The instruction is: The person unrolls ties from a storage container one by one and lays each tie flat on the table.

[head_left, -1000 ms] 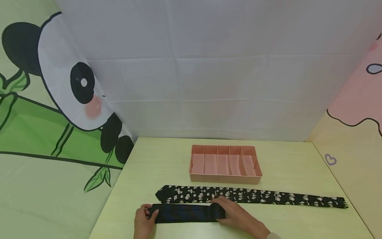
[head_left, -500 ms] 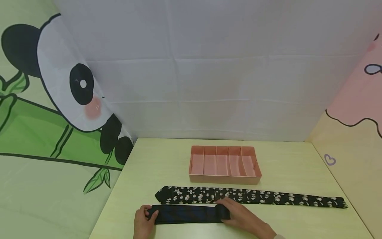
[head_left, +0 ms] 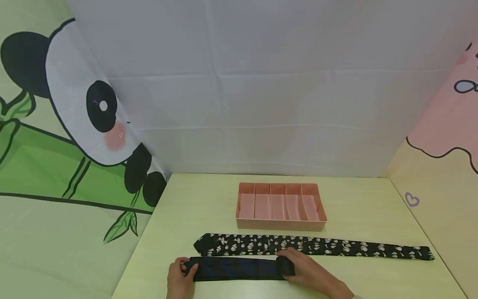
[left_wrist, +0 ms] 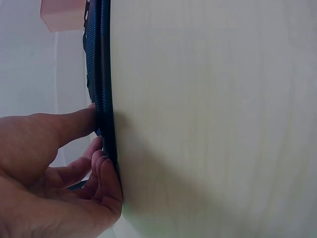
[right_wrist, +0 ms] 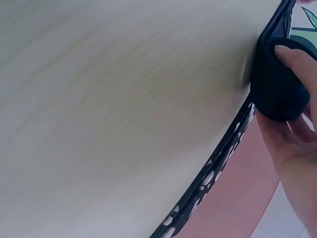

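A dark navy tie (head_left: pixel 235 269) lies in flat layers near the front of the table, its right end curled over into a thick loop. My left hand (head_left: pixel 180 277) pinches its left end; in the left wrist view, the thumb (left_wrist: pixel 74 124) is on the layers and the fingers bend in at the end. Around the curled right end, my right hand (head_left: pixel 308 272) grips with the thumb on one edge and fingers on the other, as the right wrist view shows of the loop (right_wrist: pixel 277 84). Just behind lies a black tie with a pale print (head_left: pixel 336 246), stretched out sideways.
A pink tray (head_left: pixel 281 224) with several narrow compartments stands behind the ties on the pale yellow table (head_left: pixel 201 199). A white cloth (head_left: pixel 261 104) hangs at the back, a panda-printed cloth (head_left: pixel 71 104) on the left and a pink-and-yellow printed one (head_left: pixel 444 166) on the right.
My right hand has slid to the right with the curled end, and the flat stretch of the navy tie has grown longer. The left hand stays at the left end.
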Demonstrator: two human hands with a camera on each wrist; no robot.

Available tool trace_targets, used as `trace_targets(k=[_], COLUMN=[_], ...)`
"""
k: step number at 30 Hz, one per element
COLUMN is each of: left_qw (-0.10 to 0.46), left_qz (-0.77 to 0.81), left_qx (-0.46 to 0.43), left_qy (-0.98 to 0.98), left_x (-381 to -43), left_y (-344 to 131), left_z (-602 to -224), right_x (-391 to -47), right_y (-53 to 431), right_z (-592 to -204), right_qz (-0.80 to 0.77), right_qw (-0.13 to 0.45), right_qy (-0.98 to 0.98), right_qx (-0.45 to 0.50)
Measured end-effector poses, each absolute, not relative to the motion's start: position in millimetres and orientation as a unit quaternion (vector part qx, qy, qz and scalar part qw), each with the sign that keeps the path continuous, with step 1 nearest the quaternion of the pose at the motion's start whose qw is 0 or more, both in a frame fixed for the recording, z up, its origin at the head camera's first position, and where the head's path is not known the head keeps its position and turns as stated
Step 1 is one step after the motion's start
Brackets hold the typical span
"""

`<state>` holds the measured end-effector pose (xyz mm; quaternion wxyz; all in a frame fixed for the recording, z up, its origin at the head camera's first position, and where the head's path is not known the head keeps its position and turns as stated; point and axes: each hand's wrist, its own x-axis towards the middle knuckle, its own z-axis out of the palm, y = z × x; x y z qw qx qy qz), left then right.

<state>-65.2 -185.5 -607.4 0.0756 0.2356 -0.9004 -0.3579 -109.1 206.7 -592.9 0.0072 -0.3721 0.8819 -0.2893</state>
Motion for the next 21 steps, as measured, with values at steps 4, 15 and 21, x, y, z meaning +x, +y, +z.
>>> trace_targets(k=[4,15,21], left_qw=[0.076,0.082,0.08], left_qz=[-0.357,-0.353,-0.352], left_qx=[0.235,0.227,0.231], left_qy=[-0.901,-0.904,-0.904], left_x=[-65.1,-64.2,-63.9], left_y=[-185.5,-184.7,-183.9], left_z=[-607.5,-605.3,-603.6], right_x=[-109.3,-105.4,-104.7], right_y=[210.7,220.7,226.4], right_z=[-593.6,-590.8,-592.5], right_qz=[-0.288,-0.27,-0.269], right_qw=[0.014,0.02,0.018], right_qy=[0.883,0.898,0.899], right_qx=[-0.37,-0.347,-0.346])
